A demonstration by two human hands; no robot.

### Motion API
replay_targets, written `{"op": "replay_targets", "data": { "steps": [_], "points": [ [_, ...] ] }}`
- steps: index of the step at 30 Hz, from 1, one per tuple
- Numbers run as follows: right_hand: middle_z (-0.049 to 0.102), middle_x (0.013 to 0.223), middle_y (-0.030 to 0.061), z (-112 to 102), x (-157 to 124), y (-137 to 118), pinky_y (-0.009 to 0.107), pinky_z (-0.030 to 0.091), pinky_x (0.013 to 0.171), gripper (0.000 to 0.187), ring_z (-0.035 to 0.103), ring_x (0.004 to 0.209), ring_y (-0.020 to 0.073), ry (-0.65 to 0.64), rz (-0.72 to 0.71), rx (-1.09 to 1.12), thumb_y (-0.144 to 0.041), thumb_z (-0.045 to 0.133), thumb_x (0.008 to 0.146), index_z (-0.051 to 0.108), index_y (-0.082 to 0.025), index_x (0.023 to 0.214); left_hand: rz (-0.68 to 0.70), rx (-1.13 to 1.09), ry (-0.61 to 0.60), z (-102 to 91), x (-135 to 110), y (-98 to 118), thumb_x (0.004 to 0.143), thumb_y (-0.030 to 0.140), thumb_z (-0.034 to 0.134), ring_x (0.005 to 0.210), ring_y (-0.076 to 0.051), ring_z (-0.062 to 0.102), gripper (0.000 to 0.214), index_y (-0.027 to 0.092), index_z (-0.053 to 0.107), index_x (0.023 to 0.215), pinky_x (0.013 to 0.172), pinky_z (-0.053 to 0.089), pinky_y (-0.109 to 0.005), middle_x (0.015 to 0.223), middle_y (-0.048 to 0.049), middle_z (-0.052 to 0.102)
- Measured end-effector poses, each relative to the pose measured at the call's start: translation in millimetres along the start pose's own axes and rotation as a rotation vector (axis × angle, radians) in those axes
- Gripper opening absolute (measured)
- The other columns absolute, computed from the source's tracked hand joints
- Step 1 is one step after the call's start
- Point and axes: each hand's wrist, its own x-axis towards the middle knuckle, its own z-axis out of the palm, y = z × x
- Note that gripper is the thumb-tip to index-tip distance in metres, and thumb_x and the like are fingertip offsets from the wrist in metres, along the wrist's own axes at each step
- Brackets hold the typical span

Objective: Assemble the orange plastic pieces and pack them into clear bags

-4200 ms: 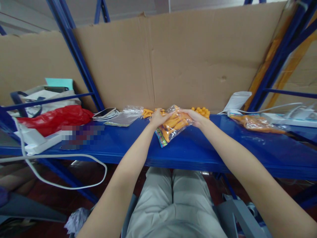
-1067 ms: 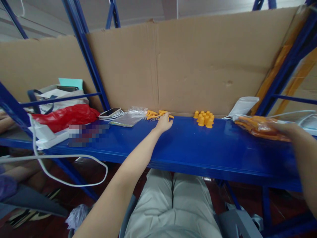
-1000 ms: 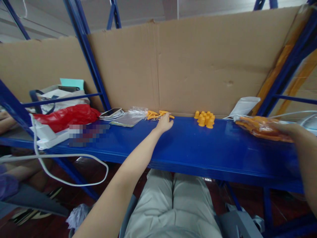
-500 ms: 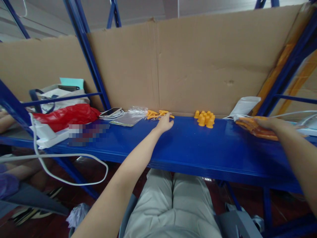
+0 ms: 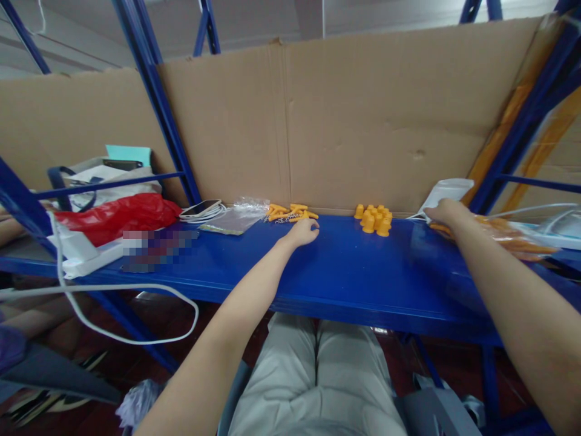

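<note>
Blue shelf (image 5: pixel 345 272): left hand (image 5: pixel 303 234), fingers curled, lies beside the orange pieces (image 5: pixel 282 212); right hand (image 5: pixel 447 213) overlaps the left end of the orange-filled bag (image 5: pixel 511 235), right. Grips: cannot tell. Probable step: bag positioning. Next move calls for finger clearance.

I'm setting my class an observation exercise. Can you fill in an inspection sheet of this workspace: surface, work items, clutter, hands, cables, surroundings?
Surface: blue shelf, glossy, no damage seen.
Work items: orange pieces with chains; orange cup-shaped pieces in a cluster; bag of orange pieces at right.
Clutter: clear plastic bag, phone, red bag.
Hands: left hand beside the chained pieces, contact unclear; right hand at the orange bag's near-left end, grip hidden.
Cables: white cable loops past the shelf's front edge.
Surroundings: cardboard panel behind; another person's arm at far left.
</note>
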Motion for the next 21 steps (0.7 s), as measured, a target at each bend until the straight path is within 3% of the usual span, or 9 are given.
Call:
{"op": "replay_targets", "data": {
  "steps": [1,5,10,13,16,21],
  "points": [
    [0.06,0.128,0.0329,2.6,-2.4,-7.8,0.047,0.042,0.103,0.046,0.055,0.127,0.0398,0.003,0.04,-0.027,-0.024,0.059,0.085,0.064,0.001,0.123,0.004,0.023,-0.027,0.1,0.5,-0.6,0.08,0.011,0.057,0.115,-0.024,0.065,0.027,0.014,0.076,0.1,0.109,0.047,-0.036,0.115,-0.0105,0.073],
    [0.063,0.128,0.0263,27.2,-16.2,-31.7,0.041,0.045,0.102,0.046,0.059,0.122,0.0316,0.164,-0.14,0.135,-0.024,0.044,0.089,0.062,-0.002,0.125,-0.044,0.142,-0.09,-0.5,1.3,-5.7,0.085,0.016,0.055,0.128,-0.026,0.058,0.036,0.013,0.07,0.118,0.114,0.041,-0.036,0.131,-0.0122,0.066],
    [0.064,0.13,0.0171,68.4,-18.5,-27.2,0.047,0.044,0.108,0.04,0.055,0.128,0.0312,0.187,-0.605,0.148,-0.025,0.049,0.083,0.067,-0.014,0.117,-0.22,0.236,-0.041,-3.8,-3.0,-19.4,0.09,0.023,0.051,0.145,-0.027,0.037,0.052,0.013,0.052,0.141,0.12,0.032,-0.042,0.156,-0.0145,0.042],
    [0.065,0.129,0.0172,79.4,-14.5,-20.5,0.048,0.044,0.108,0.041,0.058,0.125,0.0312,0.137,-0.668,0.137,-0.028,0.049,0.085,0.066,-0.013,0.119,-0.305,0.251,-0.074,-5.7,-5.9,-27.9,0.094,0.028,0.044,0.151,-0.028,0.024,0.057,0.019,0.04,0.151,0.121,0.027,-0.051,0.163,-0.0106,0.03],
    [0.068,0.126,0.017,84.5,-13.6,-20.5,0.048,0.047,0.106,0.041,0.062,0.12,0.0318,0.043,-0.682,0.085,-0.031,0.051,0.086,0.068,-0.014,0.119,-0.347,0.263,-0.177,-6.0,-6.0,-32.0,0.097,0.032,0.037,0.152,-0.029,0.021,0.056,0.023,0.037,0.153,0.118,0.024,-0.061,0.164,-0.0088,0.027],
    [0.076,0.106,0.0076,94.1,-13.7,-24.0,0.044,0.053,0.099,0.029,0.069,0.107,0.0279,-0.143,-0.872,-0.042,-0.032,0.052,0.087,0.075,-0.024,0.103,-0.282,0.256,-0.243,-2.4,-2.4,-30.6,0.099,0.033,0.032,0.152,-0.029,0.022,0.052,0.028,0.04,0.15,0.115,0.023,-0.066,0.163,-0.0068,0.029]
  ]
}}
